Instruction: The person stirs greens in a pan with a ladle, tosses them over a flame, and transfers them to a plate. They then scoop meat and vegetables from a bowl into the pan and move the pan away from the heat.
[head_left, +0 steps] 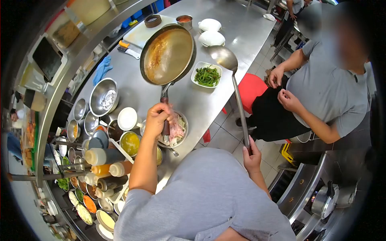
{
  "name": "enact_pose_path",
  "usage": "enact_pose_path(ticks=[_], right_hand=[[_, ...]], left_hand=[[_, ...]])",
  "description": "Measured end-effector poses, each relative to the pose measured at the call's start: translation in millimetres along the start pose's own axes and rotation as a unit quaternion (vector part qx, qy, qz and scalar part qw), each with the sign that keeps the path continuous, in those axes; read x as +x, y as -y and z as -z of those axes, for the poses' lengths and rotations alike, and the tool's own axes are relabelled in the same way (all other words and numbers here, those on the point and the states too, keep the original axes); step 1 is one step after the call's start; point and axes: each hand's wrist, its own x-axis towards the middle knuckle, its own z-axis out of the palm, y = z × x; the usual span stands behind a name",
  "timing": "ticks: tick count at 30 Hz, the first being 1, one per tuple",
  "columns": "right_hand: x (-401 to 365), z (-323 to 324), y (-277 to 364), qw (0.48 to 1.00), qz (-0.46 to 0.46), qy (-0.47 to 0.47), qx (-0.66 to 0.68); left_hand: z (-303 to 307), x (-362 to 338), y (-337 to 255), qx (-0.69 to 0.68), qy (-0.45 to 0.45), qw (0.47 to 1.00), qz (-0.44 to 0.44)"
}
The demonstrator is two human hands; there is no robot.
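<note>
My left hand (pixel 157 117) is wrapped round the handle of a frying pan (pixel 169 54), whose inside shows brown residue. The pan is over the steel table, with a bowl of pale sliced meat (pixel 177 130) just beyond my fingers, partly hidden by them. In my right hand (pixel 252 156) is the dark grip of a long metal ladle (pixel 223 58). The ladle's round head is near the table's right edge, above a square white bowl of green vegetables (pixel 207 76) and beside white bowls (pixel 212 38).
Bottles (pixel 100 156), sauce containers and metal bowls (pixel 103 96) crowd the left. A knife (pixel 128 52) lies by a cutting board (pixel 138 37). At the right, a person (pixel 321 88) sits near a red stool (pixel 249 90). A stove with a pot (pixel 323 203) stands lower right.
</note>
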Motion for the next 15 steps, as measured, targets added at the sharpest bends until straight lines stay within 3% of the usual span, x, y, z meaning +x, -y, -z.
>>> enact_pose_path(ticks=[1,2,9,10,15], right_hand=[[-2.0,3.0,-12.9,0.980,-0.125,0.075,0.136],[-5.2,5.0,-23.5,0.921,-0.243,0.145,0.266],[-19.1,40.5,-10.8,0.943,-0.186,0.228,0.153],[-18.3,54.7,2.8,0.904,-0.288,0.244,0.203],[-28.3,106.4,22.3,0.867,-0.316,0.294,0.248]], left_hand=[[5.9,-1.8,-4.4,0.005,0.006,1.000,0.000],[12.6,-4.2,-5.6,0.005,0.001,1.000,-0.009],[28.5,2.5,-15.2,0.025,-0.013,0.999,-0.043],[30.2,3.9,-17.9,0.033,-0.021,0.998,-0.043],[29.8,11.6,-20.2,0.029,-0.022,0.999,-0.034]])
